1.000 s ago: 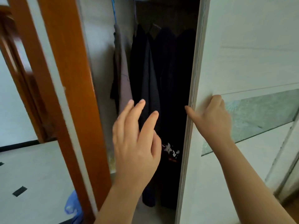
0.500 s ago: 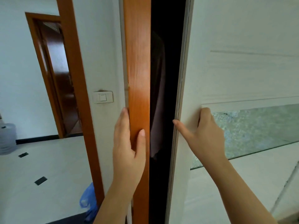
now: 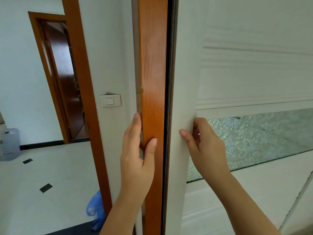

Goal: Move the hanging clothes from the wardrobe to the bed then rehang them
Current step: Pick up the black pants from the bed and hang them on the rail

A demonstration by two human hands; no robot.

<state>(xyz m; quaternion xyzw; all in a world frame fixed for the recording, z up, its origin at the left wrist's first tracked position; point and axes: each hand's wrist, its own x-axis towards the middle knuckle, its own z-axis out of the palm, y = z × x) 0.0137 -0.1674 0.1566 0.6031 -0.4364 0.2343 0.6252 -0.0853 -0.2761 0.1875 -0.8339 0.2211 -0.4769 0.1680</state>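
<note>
Clearly the left hand point(image 3: 137, 160) is clamping the wooden frame point(image 3: 152, 82) at centre while the right hand point(image 3: 205, 146) is gripping the wardrobe door point(image 3: 184, 82); the left thumb is risking a pinch in the narrow gap.

White wardrobe door point(image 3: 237, 78) nearly closed (clothes hidden).

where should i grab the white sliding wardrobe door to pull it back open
Grip the white sliding door by its left vertical edge strip, coming from the front, where the right hand already rests. The raised ledge above the patterned glass band gives the fingers a lip. The slot beside the orange wooden frame, held by the left hand, looks too narrow to get fingers into.
</note>
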